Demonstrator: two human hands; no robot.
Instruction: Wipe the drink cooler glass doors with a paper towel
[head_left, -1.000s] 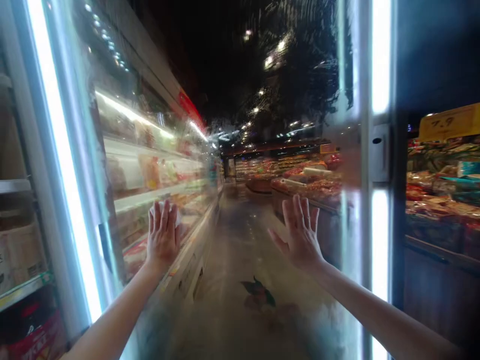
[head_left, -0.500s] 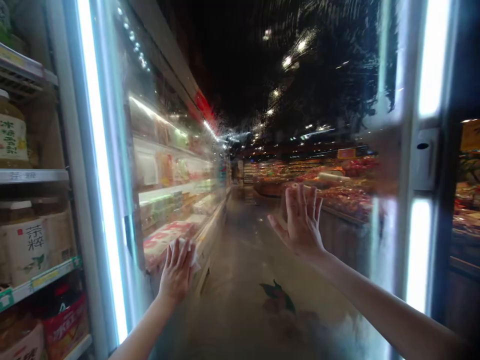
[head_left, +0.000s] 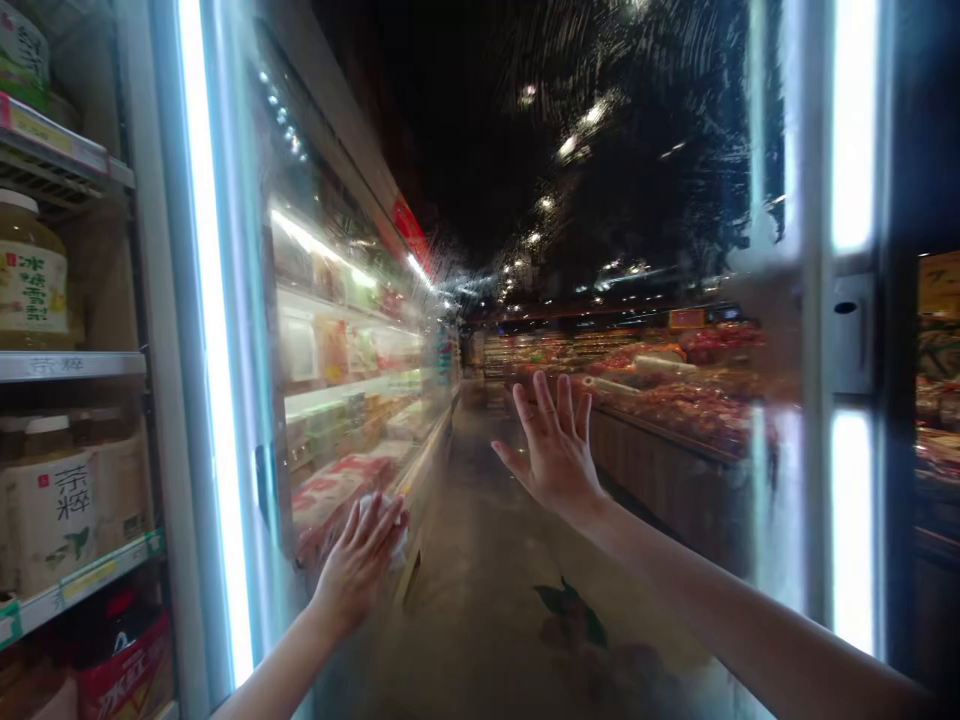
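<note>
Low on the left part of the glass pane [head_left: 480, 480], my left hand [head_left: 356, 570] holds the white wipe [head_left: 400, 548] under nearly straight fingers, flat, I judge, to press it evenly; near the pane's middle my right hand [head_left: 559, 450], splayed and grasping nothing, perhaps serves as a brace, though I can't tell if it touches. The wipe peeks past my left fingertips, well apart from my right fingers.
</note>
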